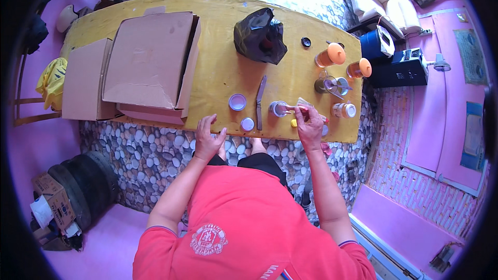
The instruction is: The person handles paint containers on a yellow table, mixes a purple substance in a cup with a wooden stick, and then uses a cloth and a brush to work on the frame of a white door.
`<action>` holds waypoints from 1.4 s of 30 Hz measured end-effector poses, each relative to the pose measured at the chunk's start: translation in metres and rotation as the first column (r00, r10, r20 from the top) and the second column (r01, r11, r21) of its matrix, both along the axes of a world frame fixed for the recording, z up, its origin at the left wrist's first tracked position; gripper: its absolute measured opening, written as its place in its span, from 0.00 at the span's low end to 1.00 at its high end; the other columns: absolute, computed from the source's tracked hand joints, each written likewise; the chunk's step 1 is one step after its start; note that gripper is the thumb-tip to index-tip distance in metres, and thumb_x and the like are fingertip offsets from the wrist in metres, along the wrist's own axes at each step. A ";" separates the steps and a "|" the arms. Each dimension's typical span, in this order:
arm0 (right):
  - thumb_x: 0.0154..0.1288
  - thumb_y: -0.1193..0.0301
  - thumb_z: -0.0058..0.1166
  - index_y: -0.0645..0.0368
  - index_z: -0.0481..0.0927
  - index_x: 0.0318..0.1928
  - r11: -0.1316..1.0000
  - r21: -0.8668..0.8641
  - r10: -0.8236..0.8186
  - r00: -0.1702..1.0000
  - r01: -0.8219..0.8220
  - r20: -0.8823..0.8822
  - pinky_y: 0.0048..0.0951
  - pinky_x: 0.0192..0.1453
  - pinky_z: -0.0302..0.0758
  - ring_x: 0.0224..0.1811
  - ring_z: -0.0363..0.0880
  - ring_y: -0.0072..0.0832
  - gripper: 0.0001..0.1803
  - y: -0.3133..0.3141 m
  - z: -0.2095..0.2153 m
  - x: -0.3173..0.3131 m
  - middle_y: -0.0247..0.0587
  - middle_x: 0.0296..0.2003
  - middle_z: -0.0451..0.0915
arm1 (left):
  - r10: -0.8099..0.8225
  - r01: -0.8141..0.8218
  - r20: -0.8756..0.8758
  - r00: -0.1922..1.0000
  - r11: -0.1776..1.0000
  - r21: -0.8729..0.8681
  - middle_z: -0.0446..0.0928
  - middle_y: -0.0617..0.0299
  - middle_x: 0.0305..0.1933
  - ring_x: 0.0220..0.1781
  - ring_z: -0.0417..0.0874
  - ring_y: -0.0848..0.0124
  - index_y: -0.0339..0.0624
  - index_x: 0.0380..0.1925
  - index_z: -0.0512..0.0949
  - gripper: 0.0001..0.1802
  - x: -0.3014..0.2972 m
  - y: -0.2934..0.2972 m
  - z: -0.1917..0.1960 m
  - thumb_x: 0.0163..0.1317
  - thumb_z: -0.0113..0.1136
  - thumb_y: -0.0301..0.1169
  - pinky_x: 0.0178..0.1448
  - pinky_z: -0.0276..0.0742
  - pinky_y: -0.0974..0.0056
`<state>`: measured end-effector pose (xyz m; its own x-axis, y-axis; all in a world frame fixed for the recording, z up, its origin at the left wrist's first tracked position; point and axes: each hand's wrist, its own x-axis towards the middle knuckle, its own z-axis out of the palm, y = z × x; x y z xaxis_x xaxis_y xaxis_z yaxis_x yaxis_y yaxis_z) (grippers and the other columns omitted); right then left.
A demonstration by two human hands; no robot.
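Right grip (310,128) pinches stick (291,108), tip at jar (277,109), ten o'clock of that hand. Left grip (208,141) spread, empty. Step: probably dipping or stirring; next likely calls for a steady lift.

1. The left forearm (180,191) comes up from the lower edge, slanting inward to the right, bare below the upper arm.
2. The left hand (208,139) is raised and unclenched, its fingers loosely curled and the thumb spread away from them.
3. The right forearm (326,189) reaches more steeply forward, leaning slightly left toward its wrist (313,151).
4. The right hand (310,128) bends its fingers, thumb and fingertips drawn together in a pinch.
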<state>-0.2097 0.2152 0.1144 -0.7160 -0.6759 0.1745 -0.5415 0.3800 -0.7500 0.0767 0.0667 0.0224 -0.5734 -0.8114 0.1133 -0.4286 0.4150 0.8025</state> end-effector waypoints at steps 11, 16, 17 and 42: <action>0.65 0.72 0.66 0.60 0.82 0.46 0.986 0.069 0.160 0.983 -0.154 -0.095 0.33 0.39 0.77 0.33 0.80 0.33 0.11 0.008 0.020 0.016 0.42 0.34 0.81 | -0.062 0.096 -0.124 0.990 0.954 0.285 0.78 0.57 0.35 0.35 0.81 0.66 0.36 0.46 0.79 0.15 -0.013 0.013 0.038 0.60 0.69 0.29 0.41 0.79 0.63; 0.63 0.74 0.66 0.58 0.83 0.49 0.970 0.086 0.239 0.958 -0.228 -0.159 0.38 0.41 0.78 0.36 0.82 0.40 0.14 0.015 0.014 0.021 0.44 0.36 0.82 | -0.131 0.170 -0.115 0.985 0.865 0.472 0.83 0.60 0.33 0.32 0.83 0.74 0.35 0.40 0.82 0.10 -0.032 0.028 0.051 0.65 0.66 0.31 0.39 0.78 0.67; 0.63 0.74 0.66 0.58 0.83 0.49 0.969 0.086 0.241 0.957 -0.230 -0.160 0.38 0.41 0.78 0.36 0.82 0.40 0.14 0.016 0.014 0.022 0.44 0.36 0.82 | -0.083 0.200 -0.215 0.973 0.770 0.606 0.84 0.61 0.35 0.33 0.83 0.75 0.36 0.41 0.82 0.10 -0.038 0.035 0.043 0.66 0.66 0.31 0.40 0.79 0.68; 0.59 0.75 0.64 0.55 0.83 0.53 0.929 0.207 0.359 0.882 -0.307 -0.306 0.39 0.43 0.75 0.40 0.81 0.39 0.19 0.028 0.006 0.035 0.40 0.40 0.82 | -0.284 0.369 -0.353 0.892 0.907 0.203 0.82 0.52 0.46 0.44 0.86 0.59 0.40 0.57 0.79 0.23 -0.137 0.065 0.039 0.59 0.64 0.20 0.49 0.82 0.61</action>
